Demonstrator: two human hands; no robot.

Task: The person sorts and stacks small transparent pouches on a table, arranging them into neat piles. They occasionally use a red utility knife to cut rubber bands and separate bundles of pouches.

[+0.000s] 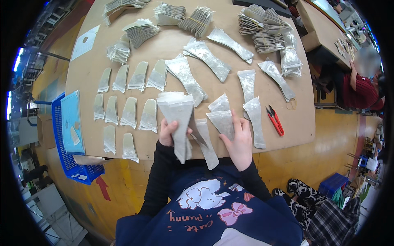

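My left hand [167,133] is wrapped round a stack of thin grey flared pieces [177,115], thumb on top, wide ends pointing away from me. The material looks like fabric or soft sheet; I cannot tell which. My right hand [239,143] has its fingers stretched and thumb spread, touching the edge of a grey flared piece [220,121]. Part of that piece is hidden by the thumb. Between my hands a narrow grey strip [206,143] overhangs the table's near edge. Close to the right hand lies another long grey piece [255,123].
Red-handled thread snips [276,121] lie at the right. Small grey piles stand in rows [129,110] on the left of the table [287,135]. Banded bundles [141,33] sit at the back. A blue basket [74,164] holding a light-blue tray [72,119] adjoins the left edge. Another person [361,90] sits far right.
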